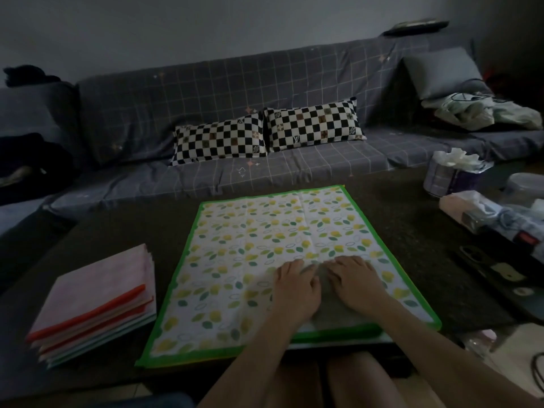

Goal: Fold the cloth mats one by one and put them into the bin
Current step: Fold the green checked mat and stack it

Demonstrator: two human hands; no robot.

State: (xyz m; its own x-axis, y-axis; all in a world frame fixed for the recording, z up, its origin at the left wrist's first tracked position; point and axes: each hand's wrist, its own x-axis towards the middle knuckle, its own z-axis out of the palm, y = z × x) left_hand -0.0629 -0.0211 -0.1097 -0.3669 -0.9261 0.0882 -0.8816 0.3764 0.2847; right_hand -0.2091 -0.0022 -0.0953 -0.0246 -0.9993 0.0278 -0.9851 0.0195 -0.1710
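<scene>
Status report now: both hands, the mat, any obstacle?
Left hand and right hand flat on green-edged mat, still unfolded. Mat stack beside it. No obstacle, no bin seen.

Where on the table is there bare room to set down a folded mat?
Bare table shows behind the stack of mats, left of the green-edged mat, and in a strip beyond that mat's far edge. The right side is crowded with tissue packs and clutter.

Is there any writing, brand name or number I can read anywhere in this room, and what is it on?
No word or number here reads clearly.
Two checkered pillows on the sofa: small logo-like marks in some squares, too blurred to read.
Red tag among the clutter at the right: too small to read.
Tissue pack: print not legible.
Lemon-print mat under the left hand and right hand: pattern only, no text.
</scene>
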